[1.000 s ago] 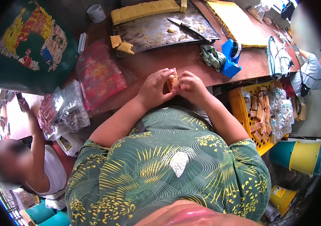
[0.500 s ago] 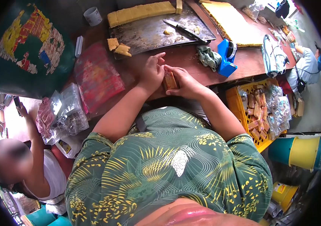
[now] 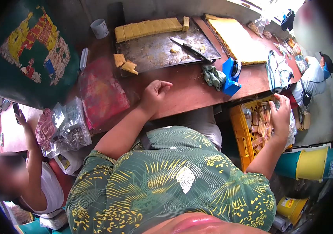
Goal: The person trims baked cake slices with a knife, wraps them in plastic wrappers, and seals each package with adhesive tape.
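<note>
My left hand (image 3: 156, 93) is over the near part of the brown table, its fingers curled in with nothing visible in them. Beyond it lies a dark metal tray (image 3: 150, 54) with a row of cut yellow cake (image 3: 147, 29) along its far side. My right hand (image 3: 280, 115) is above the yellow crate (image 3: 241, 134), fingers apart, and no item shows in it. Several wrapped cake pieces (image 3: 261, 124) fill the crate, partly hidden by this hand. A knife (image 3: 191, 49) rests on the tray, and two loose cake pieces (image 3: 124, 63) are at its left corner.
A blue tape dispenser (image 3: 231, 77) and a crumpled green cloth (image 3: 213, 76) are on the table. A large cake sheet (image 3: 238, 41) is farther right. Red plastic (image 3: 102, 93) and clear bags (image 3: 71, 124) lie leftward. One person (image 3: 47, 183) sits at left, another (image 3: 310, 76) at right.
My right hand has moved from the table edge, where it held a small wrapped cake piece, rightward to above the crate; that piece is no longer in it. My left hand has lowered and curled.
</note>
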A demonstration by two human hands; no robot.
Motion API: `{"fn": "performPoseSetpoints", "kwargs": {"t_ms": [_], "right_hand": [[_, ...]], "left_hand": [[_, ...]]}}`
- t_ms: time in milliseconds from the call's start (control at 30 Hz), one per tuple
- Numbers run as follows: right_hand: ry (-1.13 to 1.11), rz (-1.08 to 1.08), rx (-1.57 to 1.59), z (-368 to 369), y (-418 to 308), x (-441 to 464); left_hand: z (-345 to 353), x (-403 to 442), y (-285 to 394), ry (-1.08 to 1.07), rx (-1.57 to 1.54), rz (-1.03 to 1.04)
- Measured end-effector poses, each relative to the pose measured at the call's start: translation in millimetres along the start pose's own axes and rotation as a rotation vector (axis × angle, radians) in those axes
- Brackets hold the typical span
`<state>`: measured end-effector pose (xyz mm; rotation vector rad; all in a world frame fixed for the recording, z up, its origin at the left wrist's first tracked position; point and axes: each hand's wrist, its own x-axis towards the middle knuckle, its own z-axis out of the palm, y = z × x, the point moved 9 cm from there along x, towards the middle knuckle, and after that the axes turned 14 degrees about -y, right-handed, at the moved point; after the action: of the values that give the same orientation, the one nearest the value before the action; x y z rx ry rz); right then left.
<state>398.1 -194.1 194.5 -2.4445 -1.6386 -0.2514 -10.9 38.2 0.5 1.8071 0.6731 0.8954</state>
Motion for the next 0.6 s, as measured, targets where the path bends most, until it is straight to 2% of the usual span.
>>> {"fn": "performPoseSetpoints", "kwargs": {"t_ms": [100, 133, 167, 233, 267, 300, 367, 400, 467, 500, 533, 600], "right_hand": [[0.076, -0.064, 0.366, -15, -50, 14], [0.081, -0.113, 0.459, -8, -69, 25], [0.088, -0.162, 0.553, 1, -87, 37], [0.050, -0.408, 0.588, 6, -154, 59], [-0.071, -0.395, 0.569, 25, -174, 74], [-0.191, -0.381, 0.550, 47, -192, 88], [-0.201, -0.420, 0.330, 70, -229, 125], [-0.162, -0.478, 0.351, 81, -242, 148], [-0.097, -0.554, 0.495, 105, -265, 198], [-0.210, -0.465, 0.633, 133, -267, 234], [-0.222, -0.421, 0.616, 150, -270, 267], [-0.202, -0.257, 0.567, 169, -271, 314]], "left_hand": [[9, 6, -13, -0.053, -0.168, -0.098], [8, 8, -4, -0.048, -0.064, -0.009], [9, 8, -13, -0.101, -0.013, -0.047], [6, 7, -23, -0.175, 0.061, -0.063], [4, 7, -22, -0.195, 0.083, -0.039], [0, 7, -12, -0.123, 0.082, -0.002], [-2, 8, 12, 0.019, 0.081, 0.074], [-4, 7, 19, 0.043, 0.141, -0.010], [1, 9, 8, 0.012, 0.034, 0.046], [3, 10, 3, -0.006, -0.021, 0.073], [4, 10, 2, -0.043, -0.032, 0.000], [7, 12, 10, -0.105, -0.040, 0.013]]}}
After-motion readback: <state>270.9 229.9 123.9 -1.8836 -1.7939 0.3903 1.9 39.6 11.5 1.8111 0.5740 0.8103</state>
